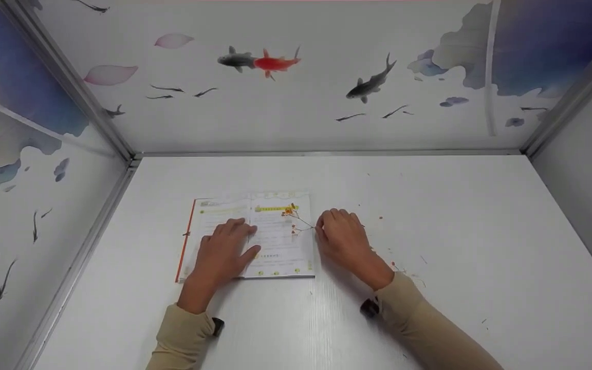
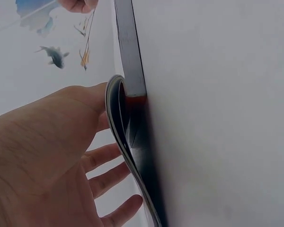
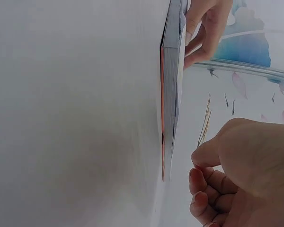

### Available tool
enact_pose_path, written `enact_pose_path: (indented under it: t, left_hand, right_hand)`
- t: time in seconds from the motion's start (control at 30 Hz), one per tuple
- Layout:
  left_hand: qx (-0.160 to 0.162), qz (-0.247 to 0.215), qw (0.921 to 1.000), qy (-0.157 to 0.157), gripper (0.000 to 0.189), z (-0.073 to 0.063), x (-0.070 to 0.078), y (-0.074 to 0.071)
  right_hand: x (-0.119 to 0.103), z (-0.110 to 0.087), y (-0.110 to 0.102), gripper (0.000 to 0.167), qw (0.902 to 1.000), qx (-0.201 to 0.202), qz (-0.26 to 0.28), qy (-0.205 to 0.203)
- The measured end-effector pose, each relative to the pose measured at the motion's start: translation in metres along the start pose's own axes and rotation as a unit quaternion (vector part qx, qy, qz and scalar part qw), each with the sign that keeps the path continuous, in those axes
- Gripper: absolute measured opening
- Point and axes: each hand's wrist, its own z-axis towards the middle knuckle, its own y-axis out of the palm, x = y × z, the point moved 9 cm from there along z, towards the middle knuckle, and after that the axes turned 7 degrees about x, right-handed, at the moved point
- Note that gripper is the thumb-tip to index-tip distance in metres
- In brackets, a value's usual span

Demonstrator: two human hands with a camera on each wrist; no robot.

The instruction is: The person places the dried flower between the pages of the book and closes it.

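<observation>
An open book (image 1: pixel 280 246) with printed pages and an orange-red cover edge lies on the white table. My left hand (image 1: pixel 225 250) rests on its left page, fingers spread, with the thumb reaching over the right page. In the left wrist view the near pages (image 2: pixel 114 109) bow up beside the thumb. Just right of the book, my right hand (image 1: pixel 345 239) pinches a thin dried sprig (image 1: pixel 303 224) by its stem between thumb and forefinger. The sprig's small orange flower heads (image 1: pixel 289 210) hang over the right page; whether they touch it I cannot tell.
Small orange bits (image 1: pixel 381 218) and stem scraps (image 1: pixel 422 281) are scattered on the table (image 1: pixel 481 231) to the right. Panels printed with fish (image 1: pixel 373 86) and petals wall the table at the back and sides.
</observation>
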Motion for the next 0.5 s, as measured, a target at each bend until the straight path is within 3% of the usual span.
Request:
enact_pose_path:
  t: [0.5]
  left_hand:
    - [-0.008, -0.007, 0.9999, -0.008, 0.053, 0.0, -0.002, 0.002]
  right_hand:
    - [-0.027, 0.022, 0.032, 0.021, 0.9998, -0.013, -0.012, 0.003]
